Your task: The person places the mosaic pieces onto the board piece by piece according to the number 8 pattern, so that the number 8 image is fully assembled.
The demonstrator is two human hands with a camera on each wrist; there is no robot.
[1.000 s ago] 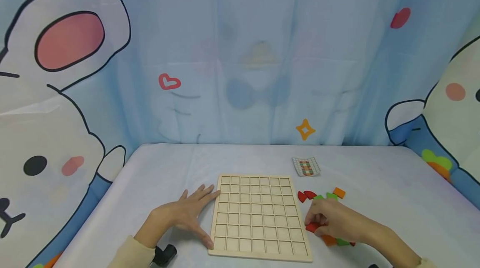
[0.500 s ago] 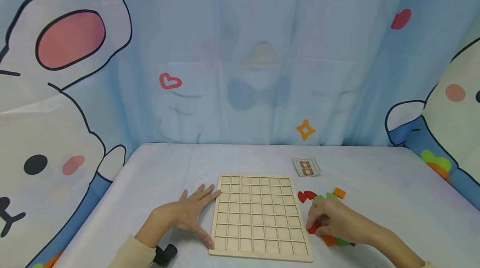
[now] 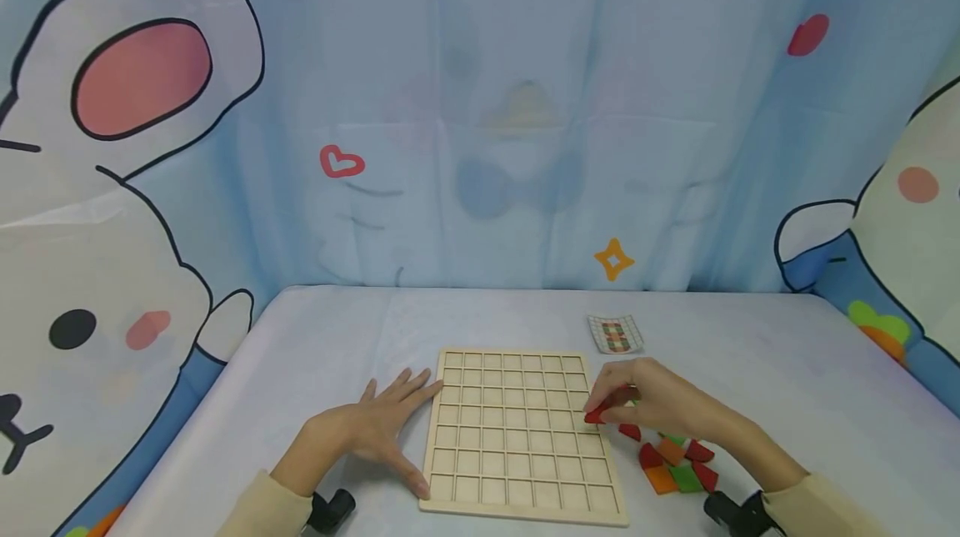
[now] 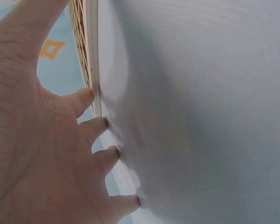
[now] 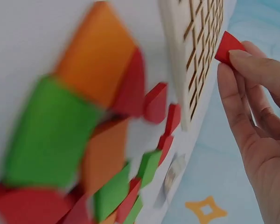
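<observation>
A pale wooden grid board [image 3: 523, 437] with rows of square cells lies flat on the table. Against its left edge, my left hand [image 3: 375, 429] rests with fingers spread; the thumb and a fingertip touch the frame, as the left wrist view shows the board's side [image 4: 92, 46] too. My right hand [image 3: 648, 395] is at the board's right edge and pinches a red quarter-round block [image 5: 227, 48] between thumb and fingers. Below that hand lies a loose cluster of blocks: orange squares [image 3: 661, 480], green squares [image 3: 686, 478] and red quarter-rounds [image 3: 705, 475]. My right hand hides part of the pile.
A small printed pattern card [image 3: 616, 335] lies behind the board to the right. White cloth [image 3: 337, 337] covers the table, and a blue cartoon curtain [image 3: 510, 37] hangs along its back edge. Dark wrist cameras [image 3: 332, 511] sit on both wrists.
My right hand has lifted from the block pile with a red quarter-round block and moved up and left to the board's right edge. The left hand stays in place.
</observation>
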